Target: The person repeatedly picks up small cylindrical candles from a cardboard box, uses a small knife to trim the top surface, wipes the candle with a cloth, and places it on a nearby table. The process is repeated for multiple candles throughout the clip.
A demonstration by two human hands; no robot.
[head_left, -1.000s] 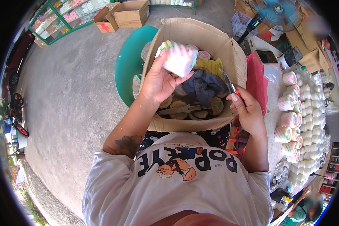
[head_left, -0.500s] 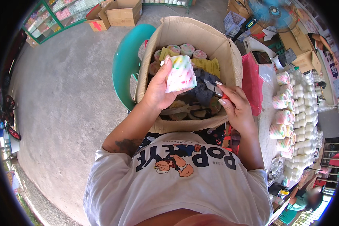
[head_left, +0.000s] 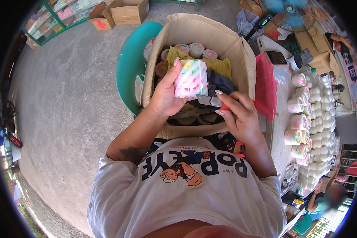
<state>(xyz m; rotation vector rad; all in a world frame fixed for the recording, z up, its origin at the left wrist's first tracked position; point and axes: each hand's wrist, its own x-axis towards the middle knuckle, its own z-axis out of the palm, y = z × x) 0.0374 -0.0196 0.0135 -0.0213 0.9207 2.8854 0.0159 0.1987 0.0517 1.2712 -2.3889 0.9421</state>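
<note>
My left hand [head_left: 166,88] is wrapped round a white cylinder with coloured flecks and slanting ridges [head_left: 190,78], which looks like a candle. It is held above an open cardboard box [head_left: 244,59]. My right hand [head_left: 240,114] grips a short-bladed knife [head_left: 207,100] by its red handle. The blade points left, close to the cylinder's lower right edge; whether it touches, I cannot tell. Similar cylinders [head_left: 196,50] stand inside the box, beside yellow paper [head_left: 222,66] and a dark cloth [head_left: 222,82]. Scissors lie in shadow beneath my hands.
A teal plastic chair [head_left: 125,69] is behind the box on the left. To the right, a table carries rows of colour-flecked cylinders [head_left: 292,137] and plain white ones [head_left: 316,131], a phone [head_left: 276,58] and pink material [head_left: 265,89]. A fan [head_left: 291,12] and a person [head_left: 317,202] are further off.
The knife has come left and down, its blade now beside the cylinder's lower edge. My right hand has shifted left with it. The cylinder has turned slightly in my left hand.
</note>
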